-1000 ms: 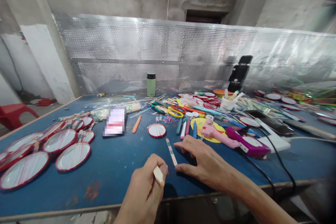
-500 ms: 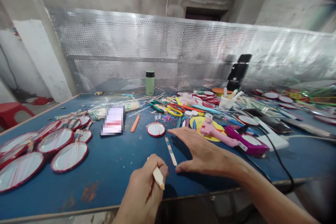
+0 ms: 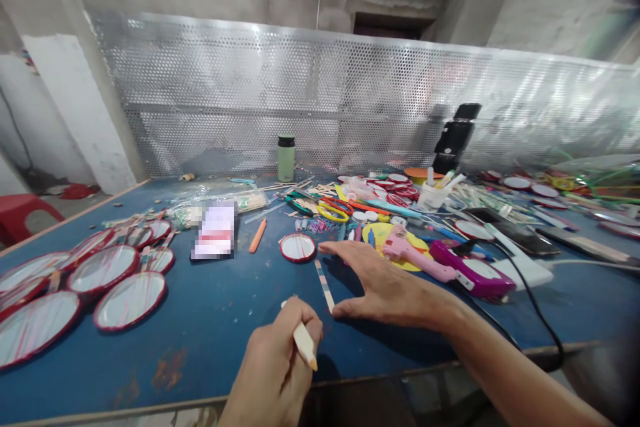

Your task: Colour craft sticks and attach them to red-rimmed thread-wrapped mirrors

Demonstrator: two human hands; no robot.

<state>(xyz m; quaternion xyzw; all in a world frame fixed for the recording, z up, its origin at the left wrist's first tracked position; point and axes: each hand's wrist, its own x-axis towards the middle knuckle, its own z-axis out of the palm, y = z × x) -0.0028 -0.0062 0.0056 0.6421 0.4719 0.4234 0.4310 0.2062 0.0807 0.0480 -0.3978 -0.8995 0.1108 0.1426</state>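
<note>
My left hand (image 3: 280,367) is closed round a pale pen-like stick (image 3: 303,343) with an orange tip, held low near the table's front edge. My right hand (image 3: 385,283) is open, fingers spread above the blue table (image 3: 220,320). Its thumb touches the near end of a flat stick with coloured bands (image 3: 325,285); its fingertips reach toward a small red-rimmed round disc (image 3: 297,247). A pink glue gun (image 3: 413,255) lies just right of that hand.
Several red-rimmed oval discs (image 3: 100,280) lie at the left. A blurred card (image 3: 215,230), an orange marker (image 3: 258,235), a green flask (image 3: 285,158), scissors, pens and a purple tool (image 3: 475,273) with black cables crowd the back and right. A perforated metal screen (image 3: 350,100) stands behind.
My right hand lifted its fingers off the table and stretched forward toward the small round disc, thumb staying by the banded stick. My left hand kept the pen and dropped slightly.
</note>
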